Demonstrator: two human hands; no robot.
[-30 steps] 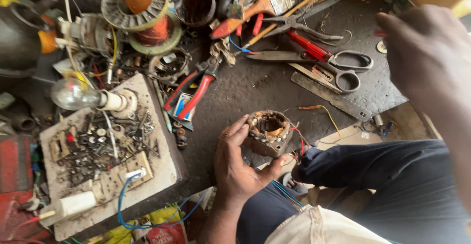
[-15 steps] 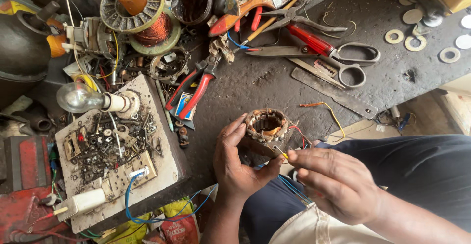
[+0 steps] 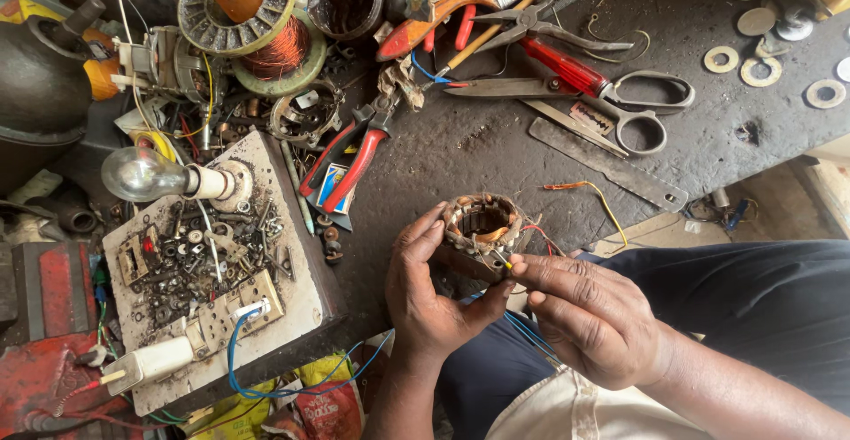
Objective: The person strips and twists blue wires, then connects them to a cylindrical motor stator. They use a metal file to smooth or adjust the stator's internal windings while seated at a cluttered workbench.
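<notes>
— Two hands on one motor coil (image 3: 482, 232), held over the lap at the counter (image 3: 496, 152) edge. Why so?

— Left hand (image 3: 431, 303) cupped under it, fingers curled round the side, to steady it. Right hand (image 3: 591, 316) pinching a thin wire at the rim, fingertips closed.

— And around?

— Dark, grimy counter: scissors (image 3: 620, 104), red pliers (image 3: 354, 161), washers (image 3: 761, 68), a copper spool (image 3: 266, 46). Left of that, a board (image 3: 283, 316) with a bulb (image 3: 142, 174) and loose screws.
</notes>
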